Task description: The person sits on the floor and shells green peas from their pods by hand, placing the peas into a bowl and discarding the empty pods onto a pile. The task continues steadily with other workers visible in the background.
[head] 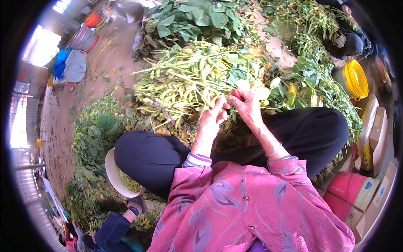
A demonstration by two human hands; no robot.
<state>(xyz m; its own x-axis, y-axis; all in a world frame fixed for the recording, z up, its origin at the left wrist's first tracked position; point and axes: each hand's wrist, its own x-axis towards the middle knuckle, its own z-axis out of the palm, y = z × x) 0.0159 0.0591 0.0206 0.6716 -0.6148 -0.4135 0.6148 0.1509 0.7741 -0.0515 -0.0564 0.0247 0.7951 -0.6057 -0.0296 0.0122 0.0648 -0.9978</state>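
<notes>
A heap of cut bean plants with green pods (179, 82) lies before my crossed legs. Over its near right edge, my left hand (217, 111) and my right hand (244, 102) are close together, fingers bent and fingertips almost meeting. Whatever is between the fingertips is too small to make out; a thin stem or pod may be there. Large leafy green bean plants (195, 19) are piled behind the pods. Beside my left knee, a pale bowl (110, 176), partly hidden by the knee, holds many small green beans (127, 181).
More cut plants (97, 132) lie at left. On the right are a yellow-rimmed bucket (357, 80), a red and cream bucket (349, 192) and cardboard (379, 135). Another person's dark-clothed leg (110, 231) is at lower left; a person (352, 44) sits at upper right. Buckets (84, 37) stand upper left.
</notes>
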